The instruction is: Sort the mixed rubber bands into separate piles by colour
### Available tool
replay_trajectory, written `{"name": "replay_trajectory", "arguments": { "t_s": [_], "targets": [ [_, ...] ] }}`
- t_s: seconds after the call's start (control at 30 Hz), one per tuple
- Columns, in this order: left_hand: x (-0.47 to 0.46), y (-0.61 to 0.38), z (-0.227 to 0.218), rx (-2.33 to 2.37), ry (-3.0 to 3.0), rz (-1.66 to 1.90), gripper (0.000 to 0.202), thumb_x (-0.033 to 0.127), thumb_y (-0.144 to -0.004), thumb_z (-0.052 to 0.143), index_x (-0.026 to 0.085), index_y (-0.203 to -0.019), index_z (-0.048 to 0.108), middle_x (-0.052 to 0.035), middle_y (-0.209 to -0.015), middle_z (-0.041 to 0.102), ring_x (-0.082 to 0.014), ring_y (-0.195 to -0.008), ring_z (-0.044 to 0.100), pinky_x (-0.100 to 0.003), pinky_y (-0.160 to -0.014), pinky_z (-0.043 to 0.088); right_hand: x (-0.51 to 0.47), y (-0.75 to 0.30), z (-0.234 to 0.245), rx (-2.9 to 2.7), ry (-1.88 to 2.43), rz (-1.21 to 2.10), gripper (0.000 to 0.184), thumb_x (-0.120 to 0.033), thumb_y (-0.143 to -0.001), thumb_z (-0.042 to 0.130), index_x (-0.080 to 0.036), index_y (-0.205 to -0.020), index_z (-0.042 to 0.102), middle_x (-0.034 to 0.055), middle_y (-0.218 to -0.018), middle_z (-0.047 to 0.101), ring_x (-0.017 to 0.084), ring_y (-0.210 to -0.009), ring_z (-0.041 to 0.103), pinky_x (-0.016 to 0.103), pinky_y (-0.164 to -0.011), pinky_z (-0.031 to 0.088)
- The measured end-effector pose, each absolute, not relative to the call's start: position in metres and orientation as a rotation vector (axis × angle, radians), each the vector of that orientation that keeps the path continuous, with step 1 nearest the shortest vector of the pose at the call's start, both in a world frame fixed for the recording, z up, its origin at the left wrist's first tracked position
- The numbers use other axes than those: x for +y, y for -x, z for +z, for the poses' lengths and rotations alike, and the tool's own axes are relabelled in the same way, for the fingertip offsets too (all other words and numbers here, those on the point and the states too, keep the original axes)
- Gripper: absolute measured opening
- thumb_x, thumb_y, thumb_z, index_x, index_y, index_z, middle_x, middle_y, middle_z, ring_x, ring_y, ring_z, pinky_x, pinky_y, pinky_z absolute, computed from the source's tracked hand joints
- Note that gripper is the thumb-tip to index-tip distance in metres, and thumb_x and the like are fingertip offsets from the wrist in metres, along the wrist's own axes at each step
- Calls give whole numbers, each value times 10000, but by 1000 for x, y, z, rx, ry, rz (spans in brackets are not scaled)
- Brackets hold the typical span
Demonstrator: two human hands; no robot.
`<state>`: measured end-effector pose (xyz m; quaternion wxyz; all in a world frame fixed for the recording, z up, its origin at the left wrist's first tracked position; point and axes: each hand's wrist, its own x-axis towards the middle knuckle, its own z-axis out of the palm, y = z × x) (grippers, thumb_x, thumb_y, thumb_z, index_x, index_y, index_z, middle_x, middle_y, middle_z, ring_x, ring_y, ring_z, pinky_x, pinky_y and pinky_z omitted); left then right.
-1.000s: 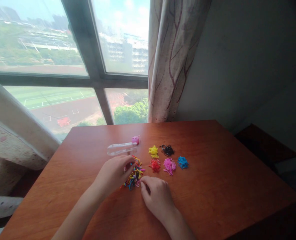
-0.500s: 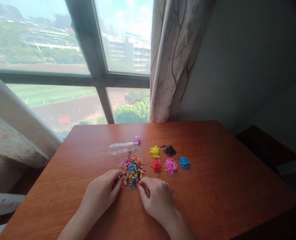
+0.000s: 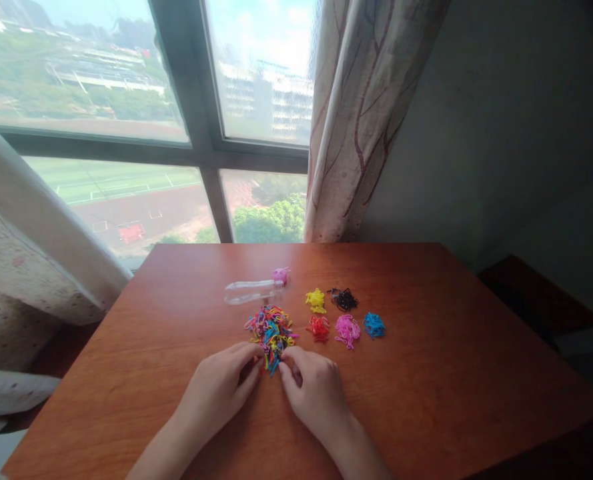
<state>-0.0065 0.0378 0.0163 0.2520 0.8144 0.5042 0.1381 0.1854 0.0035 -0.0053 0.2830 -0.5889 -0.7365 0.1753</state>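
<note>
A mixed heap of small colourful rubber bands (image 3: 272, 327) lies on the wooden table. At its lower left edge my left hand (image 3: 226, 380) is closed, thumb and forefinger pinched against the bands; whatever is between the fingertips is hidden. My right hand (image 3: 316, 387) pinches at the heap's lower right edge, apparently on a rubber band there. To the right of the heap are sorted little piles: yellow bands (image 3: 316, 301), black bands (image 3: 345, 299), red bands (image 3: 319, 328), pink bands (image 3: 347, 331) and blue bands (image 3: 375, 325).
Behind the heap a clear plastic container (image 3: 251, 293) lies on its side, with a pink cap (image 3: 281, 276) at its right end. The brown table (image 3: 451, 373) reaches back to a window (image 3: 261, 80) with curtains (image 3: 356, 120) and a wall on the right.
Both hands stay at the heap; my left hand has come slightly closer to my right, and the fingertips press among the bands. The whole view has shifted a little.
</note>
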Motion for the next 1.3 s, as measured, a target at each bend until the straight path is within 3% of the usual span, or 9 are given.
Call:
{"name": "replay_trajectory", "arguments": {
  "t_s": [0.17, 0.33, 0.67, 0.87, 1.13, 1.3],
  "targets": [
    [39, 9, 18, 1368, -2247, 359, 225, 218, -913, 432, 250, -968, 647, -28, -917, 718, -189, -834, 670, -250, -718, 475, -1, -182, -5, -2012, 1532, 458, 48, -219, -899, 570, -233, -907, 616, -27, -714, 663, 132, -650, 615, 238, -614, 332],
    [39, 10, 17, 1378, -2237, 376, 230, 230, -906, 439, 251, -967, 660, -38, -924, 723, -194, -833, 672, -255, -716, 482, -1, -179, -7, -2176, 1475, 363, 260, -143, -898, 521, -252, -1118, 606, -7, -821, 705, 147, -738, 655, 226, -641, 371],
    [40, 11, 17, 1376, -2265, 363, 217, 214, -910, 431, 247, -935, 644, -25, -908, 716, -186, -827, 669, -248, -711, 473, -1, -180, -12, -2124, 1488, 377, 142, -159, -929, 504, -233, -894, 621, 12, -806, 696, 158, -754, 636, 222, -673, 373],
    [41, 12, 15, 1378, -2257, 337, 211, 208, -915, 435, 250, -962, 637, -22, -924, 712, -190, -845, 666, -255, -725, 468, -2, -183, -10, -1913, 1438, 505, 139, -169, -900, 536, -240, -901, 656, -8, -754, 678, 147, -694, 619, 225, -672, 386],
    [41, 12, 15, 1391, -2277, 294, 244, 219, -926, 405, 251, -987, 638, -22, -923, 713, -186, -821, 671, -259, -712, 468, 4, -218, -3, -1605, 1514, 438, 196, -299, -914, 532, -210, -850, 695, -36, -552, 540, 111, -478, 495, 199, -485, 353],
    [41, 12, 15, 1369, -2290, 281, 254, 221, -927, 387, 245, -991, 632, -29, -935, 713, -191, -829, 674, -268, -716, 472, 14, -285, -4, -1457, 1695, 204, 305, -435, -904, 538, -191, -831, 706, -31, -552, 520, 119, -474, 472, 207, -491, 382]
  ]
}}
